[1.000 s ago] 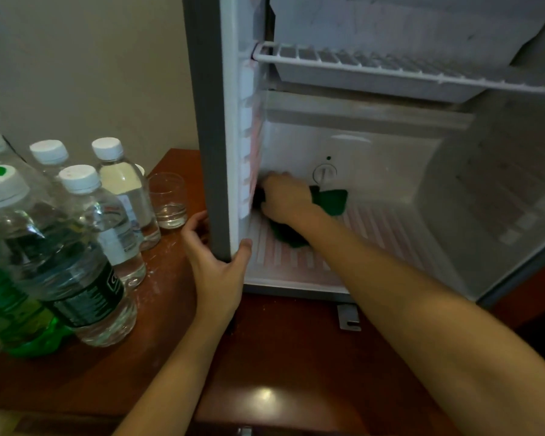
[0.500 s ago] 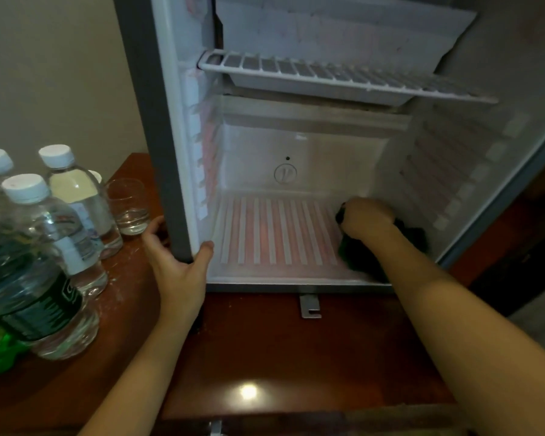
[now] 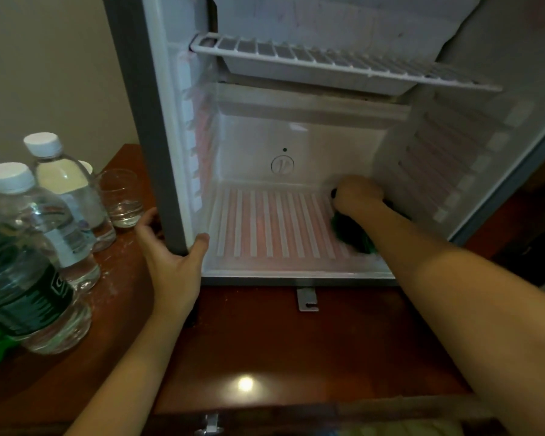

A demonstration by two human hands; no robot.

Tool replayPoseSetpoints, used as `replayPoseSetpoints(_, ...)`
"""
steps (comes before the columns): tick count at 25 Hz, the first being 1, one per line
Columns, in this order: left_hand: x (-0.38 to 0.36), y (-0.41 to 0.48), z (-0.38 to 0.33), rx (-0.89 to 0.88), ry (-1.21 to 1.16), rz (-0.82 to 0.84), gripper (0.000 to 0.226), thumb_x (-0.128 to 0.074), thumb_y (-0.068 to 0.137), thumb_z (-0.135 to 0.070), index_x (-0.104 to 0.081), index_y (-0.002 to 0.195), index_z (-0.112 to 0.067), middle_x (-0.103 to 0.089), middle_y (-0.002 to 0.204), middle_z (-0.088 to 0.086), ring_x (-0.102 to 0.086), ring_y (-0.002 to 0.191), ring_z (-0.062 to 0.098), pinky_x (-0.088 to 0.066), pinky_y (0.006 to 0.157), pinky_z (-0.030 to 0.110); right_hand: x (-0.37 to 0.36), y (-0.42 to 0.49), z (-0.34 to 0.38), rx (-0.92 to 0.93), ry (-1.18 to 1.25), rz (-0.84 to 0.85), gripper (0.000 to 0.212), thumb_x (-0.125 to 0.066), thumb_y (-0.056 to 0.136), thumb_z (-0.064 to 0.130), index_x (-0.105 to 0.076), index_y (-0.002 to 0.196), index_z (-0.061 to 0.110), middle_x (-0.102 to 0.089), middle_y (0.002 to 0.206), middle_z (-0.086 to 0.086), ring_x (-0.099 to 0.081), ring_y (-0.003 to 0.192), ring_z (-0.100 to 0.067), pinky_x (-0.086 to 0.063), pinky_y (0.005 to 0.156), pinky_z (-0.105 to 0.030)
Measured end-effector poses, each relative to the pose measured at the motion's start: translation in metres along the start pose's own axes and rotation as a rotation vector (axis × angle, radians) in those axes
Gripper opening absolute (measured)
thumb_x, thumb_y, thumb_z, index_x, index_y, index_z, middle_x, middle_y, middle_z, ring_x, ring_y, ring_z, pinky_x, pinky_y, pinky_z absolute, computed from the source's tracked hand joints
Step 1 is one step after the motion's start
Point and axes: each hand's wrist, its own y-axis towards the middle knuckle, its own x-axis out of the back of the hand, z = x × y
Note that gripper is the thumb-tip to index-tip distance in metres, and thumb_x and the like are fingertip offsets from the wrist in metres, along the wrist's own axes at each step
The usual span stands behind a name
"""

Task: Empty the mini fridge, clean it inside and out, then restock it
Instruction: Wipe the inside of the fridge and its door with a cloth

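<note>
The green cloth point(image 3: 353, 234) is at the right side of the ribbed floor inside the mini fridge point(image 3: 328, 143), near the back corner. My right hand point(image 3: 357, 191) lies on top of it. I judge the cloth is soft and light and can easily bunch or slip out, so I take it as a wad under the palm, not by one edge. The fingers of this hand are curled down over the wad and press it on the floor.

The fridge stands on the desk point(image 3: 296, 341) with its inside open to me. Its white lining looks stiff but thin, and I think the whole box may slide when I push hard. The front frame is a good place to hold it. My left hand point(image 3: 170, 250) grips there, at the bottom of the left front edge, thumb inside and fingers around the outside. The right forearm reaches in low from the right.

A wire shelf point(image 3: 328, 62) sits above. The water bottles point(image 3: 29, 247) and a glass point(image 3: 121, 196) stand on the desk to the left.
</note>
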Motion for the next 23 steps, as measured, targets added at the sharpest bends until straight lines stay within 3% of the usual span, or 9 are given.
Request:
replayPoseSetpoints(3, 0.000, -0.001, 0.002, 0.020, 0.007, -0.003, 0.069, -0.071, 0.069, -0.024, -0.031, 0.125, -0.031, -0.045, 0.130, 0.009, -0.050, 0.115, 0.017, -0.044, 0.087, 0.022, -0.004, -0.020, -0.006, -0.014, -0.056, 0.004, 0.017, -0.047, 0.094, 0.018, -0.060, 0.093, 0.007, -0.063, 0.109, -0.012, -0.060, 0.094, -0.027, -0.046, 0.069, -0.033)
replayPoseSetpoints(5, 0.001, -0.001, 0.002, 0.038, 0.000, -0.001, 0.071, -0.070, 0.069, -0.024, -0.032, 0.129, -0.024, -0.045, 0.131, 0.012, -0.049, 0.117, 0.020, -0.043, 0.086, 0.020, -0.013, -0.054, -0.021, -0.066, -0.007, -0.029, 0.020, -0.049, 0.093, 0.020, -0.064, 0.101, 0.009, -0.063, 0.103, -0.009, -0.059, 0.086, -0.024, -0.047, 0.066, -0.031)
replayPoseSetpoints(9, 0.003, -0.001, 0.000, 0.050, -0.018, 0.023, 0.071, -0.069, 0.068, -0.031, -0.029, 0.127, -0.035, -0.043, 0.133, 0.010, -0.048, 0.121, 0.020, -0.043, 0.096, 0.031, -0.030, -0.152, -0.054, 0.039, 0.230, -0.109, 0.042, -0.050, 0.091, 0.012, -0.057, 0.128, 0.031, -0.059, 0.126, -0.001, -0.053, 0.111, -0.026, -0.051, 0.080, -0.032)
replayPoseSetpoints(13, 0.005, -0.002, -0.001, 0.079, -0.007, 0.021, 0.071, -0.069, 0.065, -0.040, -0.031, 0.125, -0.038, -0.044, 0.134, 0.010, -0.049, 0.121, 0.022, -0.045, 0.100, 0.045, -0.011, -0.179, -0.060, 0.081, 0.627, -0.105, 0.047, -0.051, 0.093, 0.009, -0.053, 0.132, 0.034, -0.060, 0.127, 0.005, -0.061, 0.086, -0.012, -0.052, 0.068, -0.020)
replayPoseSetpoints(15, 0.004, -0.001, -0.001, 0.091, 0.006, 0.017, 0.074, -0.070, 0.065, -0.039, -0.031, 0.127, -0.036, -0.044, 0.134, 0.010, -0.048, 0.122, 0.023, -0.045, 0.100, 0.047, 0.013, -0.162, -0.050, 0.133, 0.767, -0.297, 0.048, -0.050, 0.093, 0.007, -0.051, 0.135, 0.030, -0.060, 0.127, 0.003, -0.061, 0.096, -0.013, -0.053, 0.081, -0.022)
replayPoseSetpoints(17, 0.003, -0.001, 0.000, 0.076, 0.011, 0.015, 0.074, -0.072, 0.069, -0.030, -0.031, 0.130, -0.030, -0.044, 0.133, 0.012, -0.048, 0.121, 0.024, -0.045, 0.099, 0.045, 0.032, -0.120, -0.039, 0.151, 0.667, -0.426, 0.048, -0.049, 0.094, 0.007, -0.049, 0.137, 0.028, -0.058, 0.129, -0.002, -0.058, 0.109, -0.022, -0.052, 0.089, -0.032)
replayPoseSetpoints(18, 0.003, -0.001, 0.001, 0.062, 0.012, 0.015, 0.074, -0.073, 0.072, -0.023, -0.031, 0.132, -0.025, -0.043, 0.133, 0.014, -0.048, 0.120, 0.025, -0.045, 0.098, 0.044, 0.038, -0.094, -0.034, 0.124, 0.490, -0.397, 0.048, -0.048, 0.093, 0.007, -0.048, 0.137, 0.027, -0.057, 0.130, -0.006, -0.055, 0.113, -0.027, -0.051, 0.089, -0.035)
replayPoseSetpoints(20, 0.001, 0.000, 0.003, 0.048, 0.030, 0.013, 0.073, -0.074, 0.076, -0.011, -0.031, 0.134, -0.015, -0.043, 0.132, 0.016, -0.048, 0.120, 0.027, -0.045, 0.097, 0.040, 0.033, -0.052, -0.021, 0.044, 0.032, -0.193, 0.040, -0.046, 0.094, 0.010, -0.051, 0.133, 0.018, -0.054, 0.130, -0.011, -0.049, 0.117, -0.031, -0.048, 0.089, -0.038)
replayPoseSetpoints(23, 0.002, 0.000, 0.003, 0.043, 0.037, 0.000, 0.074, -0.074, 0.077, -0.006, -0.030, 0.135, -0.013, -0.043, 0.133, 0.015, -0.047, 0.121, 0.025, -0.044, 0.095, 0.033, 0.006, -0.034, -0.008, 0.058, -0.337, -0.001, 0.031, -0.041, 0.098, 0.017, -0.052, 0.125, 0.007, -0.051, 0.130, -0.014, -0.044, 0.121, -0.030, -0.041, 0.096, -0.038)
